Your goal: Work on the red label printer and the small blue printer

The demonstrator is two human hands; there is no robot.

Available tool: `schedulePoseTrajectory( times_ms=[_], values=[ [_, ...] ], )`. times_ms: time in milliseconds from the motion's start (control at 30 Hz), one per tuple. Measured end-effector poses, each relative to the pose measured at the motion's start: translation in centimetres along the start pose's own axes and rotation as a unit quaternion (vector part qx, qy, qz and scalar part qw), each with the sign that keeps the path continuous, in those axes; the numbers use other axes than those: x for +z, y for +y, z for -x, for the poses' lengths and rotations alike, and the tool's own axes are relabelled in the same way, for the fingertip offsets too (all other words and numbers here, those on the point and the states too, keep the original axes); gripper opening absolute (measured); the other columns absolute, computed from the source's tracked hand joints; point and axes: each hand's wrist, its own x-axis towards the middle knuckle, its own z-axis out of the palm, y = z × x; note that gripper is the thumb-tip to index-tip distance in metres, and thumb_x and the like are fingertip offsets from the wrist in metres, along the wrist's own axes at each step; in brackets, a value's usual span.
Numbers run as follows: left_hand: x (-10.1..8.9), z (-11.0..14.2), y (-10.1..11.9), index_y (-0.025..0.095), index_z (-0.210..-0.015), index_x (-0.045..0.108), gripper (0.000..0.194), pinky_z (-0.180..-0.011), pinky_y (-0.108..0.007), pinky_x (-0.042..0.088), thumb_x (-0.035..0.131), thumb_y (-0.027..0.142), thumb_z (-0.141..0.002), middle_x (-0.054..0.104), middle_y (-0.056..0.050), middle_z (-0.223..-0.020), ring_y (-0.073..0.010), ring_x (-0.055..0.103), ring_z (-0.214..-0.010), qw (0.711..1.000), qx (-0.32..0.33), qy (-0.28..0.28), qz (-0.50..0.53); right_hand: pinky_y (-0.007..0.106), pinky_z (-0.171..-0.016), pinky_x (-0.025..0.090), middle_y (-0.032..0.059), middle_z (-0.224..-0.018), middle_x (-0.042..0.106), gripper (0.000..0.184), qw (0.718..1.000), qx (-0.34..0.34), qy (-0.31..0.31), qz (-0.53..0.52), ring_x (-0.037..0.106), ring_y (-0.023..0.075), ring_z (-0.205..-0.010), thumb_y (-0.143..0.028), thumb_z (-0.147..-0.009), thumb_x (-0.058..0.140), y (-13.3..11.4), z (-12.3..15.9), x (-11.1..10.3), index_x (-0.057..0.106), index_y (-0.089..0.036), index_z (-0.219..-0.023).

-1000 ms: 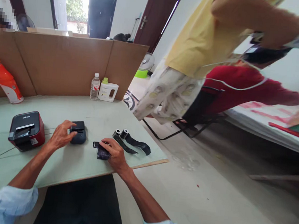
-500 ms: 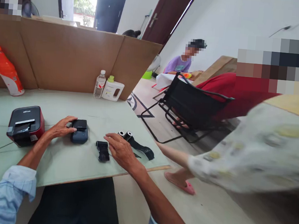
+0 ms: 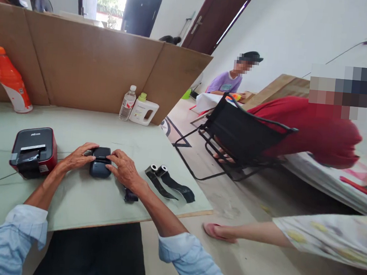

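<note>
Between my two hands, a small dark blue and black box-shaped device [image 3: 99, 168] lies on the pale green tabletop. My left hand [image 3: 78, 159] grips its left edge, with the thumb near the seam across its top. At the right edge, my right hand [image 3: 124, 168] has its thumb and fingers closed on the device. Under my right wrist, a short black ribbon roll [image 3: 131, 196] is mostly covered. Farther right lie two more black ribbon rolls [image 3: 154, 168] with white cores, their tails partly unwound toward the table's edge.
A red and black printer [image 3: 34, 150] with a strip on top stands left of my hands. An orange bottle [image 3: 13, 82], a clear water bottle [image 3: 128, 102] and a white jug [image 3: 144, 112] line a cardboard screen [image 3: 93, 65]. A black folding chair [image 3: 244, 134] holds a person in red.
My right hand has moved left from the ribbon rolls and taken hold of the device's right edge. My left hand stays on the device. A passer-by in a patterned garment has moved mostly out of view.
</note>
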Motion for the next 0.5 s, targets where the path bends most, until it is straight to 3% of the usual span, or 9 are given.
schedulePoseTrajectory(
  times_ms=[100,500],
  values=[
    [0.16,-0.07,-0.21,0.021,-0.139,0.068,0.060,-0.104,-0.043,0.055,0.071,0.050,-0.086,0.062,-0.015,-0.148,-0.0339,0.057,-0.137,1.000,0.000,0.000,0.002,0.036,-0.090,0.054,0.0093,-0.119,0.063,0.024,1.000,-0.001,0.004,0.005,0.062,0.0240,-0.109,-0.020,-0.095,0.075,-0.08,-0.40,0.27,0.076,-0.026,-0.118],
    [0.43,-0.08,-0.39,0.019,-0.145,0.064,0.063,-0.115,-0.045,0.049,0.062,0.051,-0.091,0.061,-0.015,-0.153,-0.0332,0.057,-0.140,1.000,-0.004,0.017,-0.016,0.035,-0.088,0.053,0.0093,-0.118,0.064,0.020,0.998,-0.050,0.021,0.042,0.060,0.0238,-0.107,-0.021,-0.095,0.076,-0.29,-0.59,0.65,0.075,-0.025,-0.115]
  ],
)
